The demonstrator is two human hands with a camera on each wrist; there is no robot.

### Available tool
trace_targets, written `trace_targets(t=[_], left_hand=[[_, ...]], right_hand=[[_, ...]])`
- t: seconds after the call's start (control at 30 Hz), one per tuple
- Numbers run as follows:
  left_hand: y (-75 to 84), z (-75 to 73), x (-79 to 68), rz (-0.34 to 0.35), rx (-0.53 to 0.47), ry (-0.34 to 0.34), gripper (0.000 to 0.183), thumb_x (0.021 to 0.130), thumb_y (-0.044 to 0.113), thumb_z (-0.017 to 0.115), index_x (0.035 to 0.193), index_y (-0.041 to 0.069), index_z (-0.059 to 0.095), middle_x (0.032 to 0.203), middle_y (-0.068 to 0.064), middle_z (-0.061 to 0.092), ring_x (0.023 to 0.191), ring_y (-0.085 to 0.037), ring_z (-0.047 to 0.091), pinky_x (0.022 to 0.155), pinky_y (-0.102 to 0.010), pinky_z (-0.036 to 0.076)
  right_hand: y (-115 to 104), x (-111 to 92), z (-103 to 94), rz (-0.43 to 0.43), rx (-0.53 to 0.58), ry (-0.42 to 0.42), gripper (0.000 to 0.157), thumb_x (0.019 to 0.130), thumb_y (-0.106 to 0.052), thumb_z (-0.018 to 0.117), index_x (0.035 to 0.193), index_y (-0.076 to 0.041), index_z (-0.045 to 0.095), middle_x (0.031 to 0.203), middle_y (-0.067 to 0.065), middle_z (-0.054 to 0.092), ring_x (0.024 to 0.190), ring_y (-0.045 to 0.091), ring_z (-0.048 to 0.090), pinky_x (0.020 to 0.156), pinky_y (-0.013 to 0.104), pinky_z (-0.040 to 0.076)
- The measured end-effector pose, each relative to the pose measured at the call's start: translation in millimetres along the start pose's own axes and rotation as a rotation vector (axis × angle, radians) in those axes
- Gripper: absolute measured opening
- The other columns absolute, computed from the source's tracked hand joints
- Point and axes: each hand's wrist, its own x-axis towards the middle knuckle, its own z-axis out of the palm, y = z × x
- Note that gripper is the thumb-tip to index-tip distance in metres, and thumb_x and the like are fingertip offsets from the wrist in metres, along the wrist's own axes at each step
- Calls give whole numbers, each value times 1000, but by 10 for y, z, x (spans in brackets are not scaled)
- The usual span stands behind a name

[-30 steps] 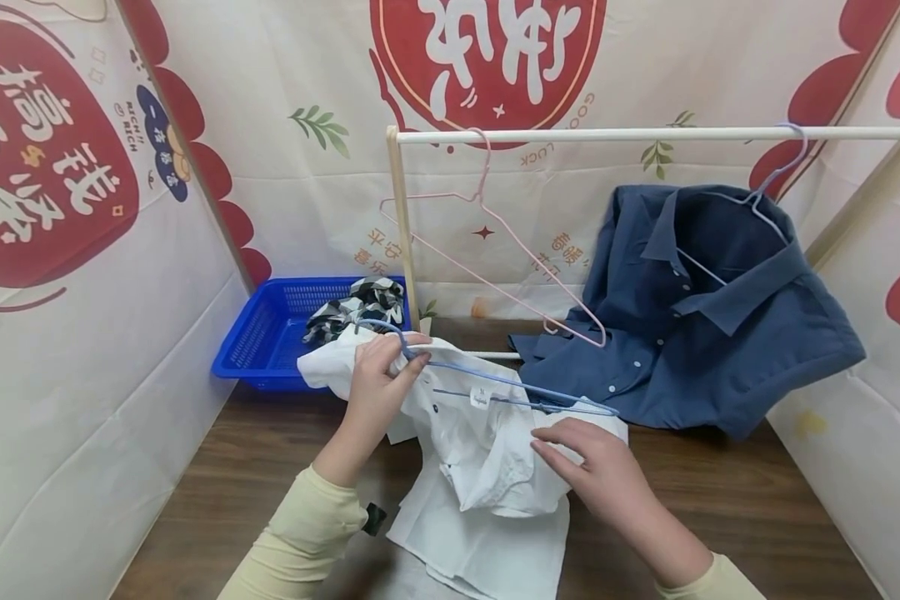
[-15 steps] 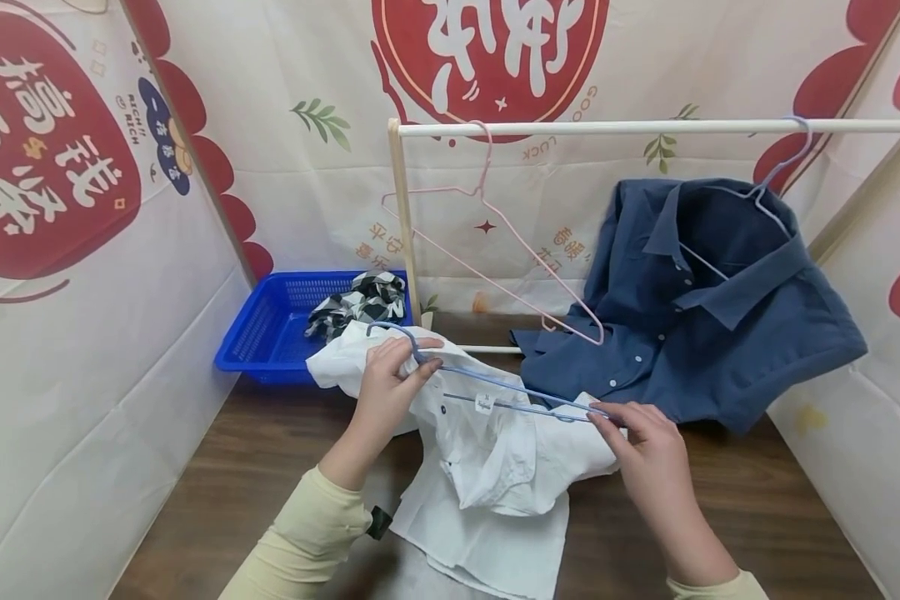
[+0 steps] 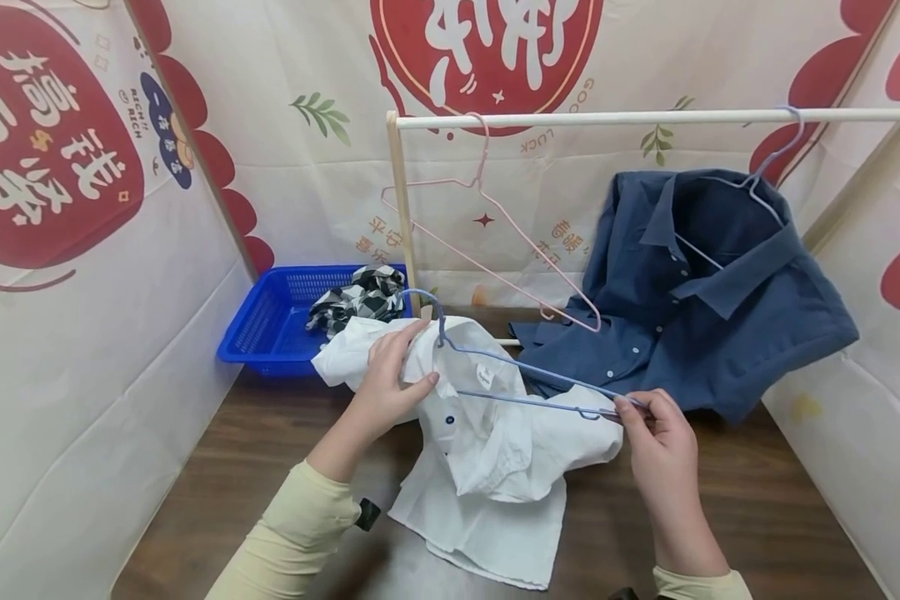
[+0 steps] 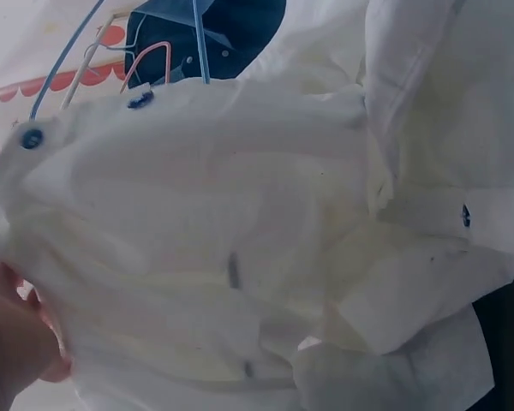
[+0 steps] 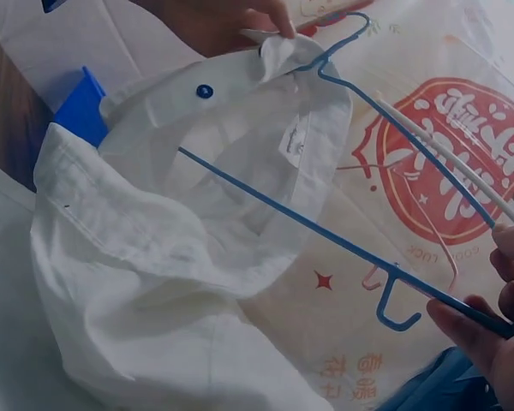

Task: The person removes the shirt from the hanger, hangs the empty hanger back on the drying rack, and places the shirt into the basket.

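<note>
A white shirt with dark blue buttons lies in front of me, its collar spread around a thin blue hanger. My left hand grips the shirt near the collar, thumb in front and fingers partly behind the cloth. The hanger's hook rises just right of that hand. My right hand pinches the hanger's right end, which sticks out past the shirt. In the right wrist view the hanger shows its bare right half and a small notch hook. Cloth hides the hanger's left end. White fabric fills most of the left wrist view.
Behind the shirt stands a rack with a white rail. An unused pink hanger and a dark blue shirt hang from it. At the back left, a blue basket holds a black-and-white checked cloth.
My right hand has moved from over the shirt to the hanger's right end, and the hanger has shifted right. My left hand has left the hanger's neck and now holds the shirt.
</note>
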Motion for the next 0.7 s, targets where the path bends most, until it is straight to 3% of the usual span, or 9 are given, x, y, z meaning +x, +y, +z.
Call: trace_targets(t=[0.13, 0.2, 0.3, 0.4, 0.57, 0.7], left_hand=[[-5, -26, -43, -76, 73, 23, 65, 83, 28, 67, 142, 12, 48, 140, -9, 51, 132, -30, 38, 107, -65, 6], [-3, -47, -75, -135, 118, 22, 65, 84, 33, 68, 144, 20, 48, 144, -3, 48, 139, -30, 29, 103, -72, -2], [-6, -90, -116, -225, 157, 18, 63, 85, 38, 69, 144, 31, 47, 148, 2, 43, 145, -31, 14, 96, -79, -5], [-24, -131, -147, -264, 152, 23, 60, 85, 37, 70, 141, 29, 49, 148, -1, 41, 145, -35, 11, 99, -77, 1], [-42, -162, -181, -268, 88, 35, 54, 82, 29, 73, 130, 14, 54, 141, -9, 46, 137, -32, 28, 108, -58, 22], [-46, -158, -203, -307, 47, 49, 50, 82, 26, 73, 126, 10, 54, 132, -10, 52, 126, -29, 40, 101, -52, 35]], right_hand=[[-14, -39, -31, 31, 40, 30, 10, 94, -4, 63, 92, 5, 66, 81, 4, 51, 74, 15, 45, 57, 18, 37], [-13, -55, -50, 35, 64, 43, 10, 94, -3, 63, 93, 7, 66, 82, 4, 53, 75, 14, 46, 58, 17, 38], [-8, -62, -72, 35, 124, 58, 11, 93, 0, 62, 92, 10, 65, 83, 4, 56, 77, 14, 51, 63, 14, 42], [-10, -71, -102, 54, 168, 68, 11, 93, 0, 62, 92, 11, 64, 83, 5, 56, 79, 14, 53, 67, 13, 45], [-28, -96, -173, 84, 208, 81, 10, 93, 1, 62, 91, 11, 64, 83, 6, 56, 80, 16, 54, 69, 14, 46], [-45, -116, -237, 91, 201, 82, 11, 93, 1, 62, 92, 11, 64, 84, 7, 56, 80, 16, 53, 71, 13, 46]])
